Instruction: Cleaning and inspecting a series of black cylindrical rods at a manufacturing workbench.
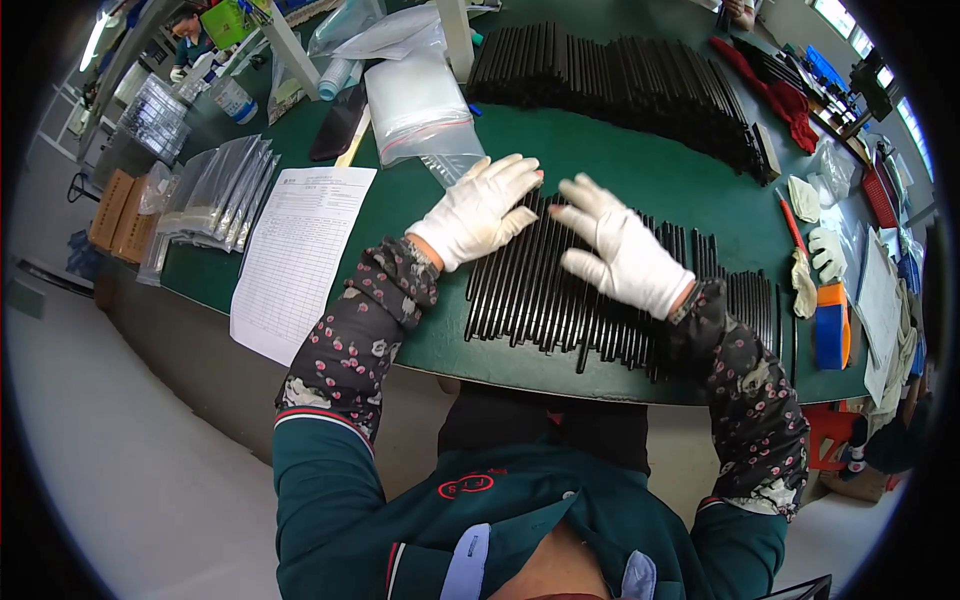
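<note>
Many slim black rods [560, 290] lie side by side on the green table, their near ends forming an uneven row. My left hand [487, 212], in a white glove with bare fingertips, rests at the far left ends of these rods, fingers stretched out. Over the middle of the row is my right hand [622, 245], gloved the same way, its fingers spread. Neither hand has a rod gripped in it. Whether the right palm touches the rods cannot be made out. Farther back lies a thick pile of black rods [620, 85].
A printed sheet [300, 250] and bagged parts [215, 200] lie at left. Behind them are a dark phone [338, 122] and plastic bags [420, 105]. At right are an orange-and-blue tape dispenser [830, 328], loose white gloves [826, 254] and a red cloth [775, 95]. Another person [190, 45] sits far left.
</note>
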Demonstrator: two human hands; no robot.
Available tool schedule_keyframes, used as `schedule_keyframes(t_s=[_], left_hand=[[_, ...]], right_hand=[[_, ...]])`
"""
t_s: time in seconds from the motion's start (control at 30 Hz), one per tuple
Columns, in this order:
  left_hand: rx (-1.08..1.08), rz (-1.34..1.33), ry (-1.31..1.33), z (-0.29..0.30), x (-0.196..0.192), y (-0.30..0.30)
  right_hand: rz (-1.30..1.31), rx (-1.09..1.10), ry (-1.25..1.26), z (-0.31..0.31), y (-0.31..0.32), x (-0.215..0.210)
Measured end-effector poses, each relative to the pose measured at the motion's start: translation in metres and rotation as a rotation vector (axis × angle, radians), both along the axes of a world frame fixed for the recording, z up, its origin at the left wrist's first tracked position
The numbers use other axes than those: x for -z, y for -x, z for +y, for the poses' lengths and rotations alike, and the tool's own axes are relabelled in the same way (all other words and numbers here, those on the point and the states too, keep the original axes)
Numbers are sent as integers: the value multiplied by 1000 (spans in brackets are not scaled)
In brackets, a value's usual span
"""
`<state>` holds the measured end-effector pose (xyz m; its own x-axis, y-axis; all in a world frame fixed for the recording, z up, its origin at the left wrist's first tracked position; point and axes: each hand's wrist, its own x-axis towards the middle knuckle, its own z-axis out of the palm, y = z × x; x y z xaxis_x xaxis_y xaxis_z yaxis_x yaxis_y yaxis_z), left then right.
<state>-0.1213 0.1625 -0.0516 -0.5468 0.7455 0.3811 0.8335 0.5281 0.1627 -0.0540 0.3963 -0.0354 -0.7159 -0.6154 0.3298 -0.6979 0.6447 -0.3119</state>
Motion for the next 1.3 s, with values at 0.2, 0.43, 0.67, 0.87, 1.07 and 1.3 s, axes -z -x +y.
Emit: schedule_keyframes(t_s=[0.2, 0.43, 0.67, 0.87, 1.07, 1.3], left_hand=[[-14, -40, -44, 23, 9, 11], [-109, -18, -15, 22, 9, -7], [-150, 10, -50, 9, 6, -54], [-57, 45, -73, 0, -18, -80], [149, -146, 194, -37, -5, -127], [90, -222, 220, -80, -7, -119]], right_hand=[[64, 416, -342, -16, 15, 15], [41, 353, -327, -25, 2, 6], [11, 232, -323, -30, -31, -1], [252, 99, -237, -22, -55, -10], [35, -28, -346, -20, -100, -2], [22, -66, -133, -69, -82, 5]])
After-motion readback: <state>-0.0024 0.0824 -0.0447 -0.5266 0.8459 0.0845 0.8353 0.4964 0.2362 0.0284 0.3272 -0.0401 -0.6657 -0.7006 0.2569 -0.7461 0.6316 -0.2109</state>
